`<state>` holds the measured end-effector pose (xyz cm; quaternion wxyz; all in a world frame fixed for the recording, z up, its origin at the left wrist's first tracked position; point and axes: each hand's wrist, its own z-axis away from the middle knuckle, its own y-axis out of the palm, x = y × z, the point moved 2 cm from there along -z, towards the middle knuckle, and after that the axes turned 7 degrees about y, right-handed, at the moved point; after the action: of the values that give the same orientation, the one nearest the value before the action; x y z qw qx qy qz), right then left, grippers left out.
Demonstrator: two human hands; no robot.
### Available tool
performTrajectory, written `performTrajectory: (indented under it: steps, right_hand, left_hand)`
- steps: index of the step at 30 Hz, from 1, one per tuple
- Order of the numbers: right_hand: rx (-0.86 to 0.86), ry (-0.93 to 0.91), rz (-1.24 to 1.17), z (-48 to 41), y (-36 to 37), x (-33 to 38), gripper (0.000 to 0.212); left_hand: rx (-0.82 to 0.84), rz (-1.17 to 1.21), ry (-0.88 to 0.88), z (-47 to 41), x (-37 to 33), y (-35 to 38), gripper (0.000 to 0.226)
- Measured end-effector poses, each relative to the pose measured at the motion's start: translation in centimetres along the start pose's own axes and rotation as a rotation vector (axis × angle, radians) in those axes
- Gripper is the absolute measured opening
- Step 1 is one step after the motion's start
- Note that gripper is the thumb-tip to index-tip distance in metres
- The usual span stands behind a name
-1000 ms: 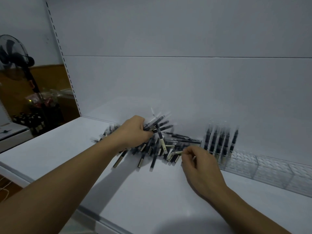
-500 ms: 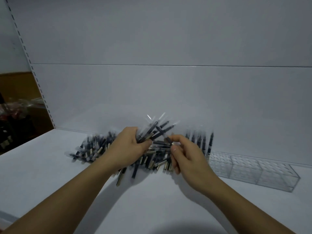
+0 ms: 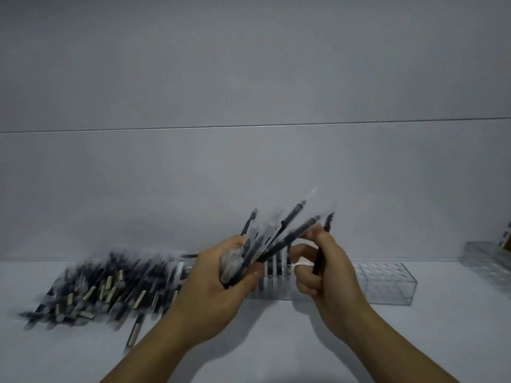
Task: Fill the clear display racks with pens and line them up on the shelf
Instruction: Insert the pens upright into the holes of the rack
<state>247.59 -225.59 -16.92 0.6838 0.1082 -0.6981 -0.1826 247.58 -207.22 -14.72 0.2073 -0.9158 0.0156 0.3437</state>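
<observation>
Raised higher than before, a fanned bundle of dark, clear-capped pens (image 3: pixel 279 233) is gripped by the left hand (image 3: pixel 218 294); a single pen (image 3: pixel 328 223) is pinched by the right hand (image 3: pixel 329 269).

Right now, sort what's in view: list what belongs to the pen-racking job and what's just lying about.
Job: bundle of pens in the left grip; single pen in the right grip; pile of pens; clear rack, a few pens standing; second rack at right; shelf.
Lying about: cut-off object at the far right edge, unidentifiable.
</observation>
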Motion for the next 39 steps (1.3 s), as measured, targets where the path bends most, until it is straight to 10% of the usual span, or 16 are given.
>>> performTrajectory:
  steps: [8, 10, 17, 22, 39]
  right_hand:
    - [0.007, 0.075, -0.055, -1.1, -0.5, 0.4, 0.012]
    - [0.001, 0.043, -0.077, -1.3, -0.7, 0.5, 0.045]
    - [-0.113, -0.195, -0.198, -1.5, -3.0, 3.0, 0.026]
    - [-0.033, -0.240, 0.129, -0.3, -3.2, 3.2, 0.052]
    - [0.093, -0.421, 0.388, 1.5, -0.2, 2.2, 0.046]
  left_hand:
    - [0.164, 0.243, 0.029, -1.4, 1.1, 4.0, 0.019]
    - [0.187, 0.285, 0.018, -1.3, 1.6, 4.6, 0.021]
    - [0.081, 0.495, -0.092, -0.2, 2.1, 4.6, 0.023]
    - [-0.082, 0.339, -0.224, 0.1, 2.3, 3.7, 0.030]
    - [0.371, 0.351, -0.340, 0.0, 2.0, 2.6, 0.019]
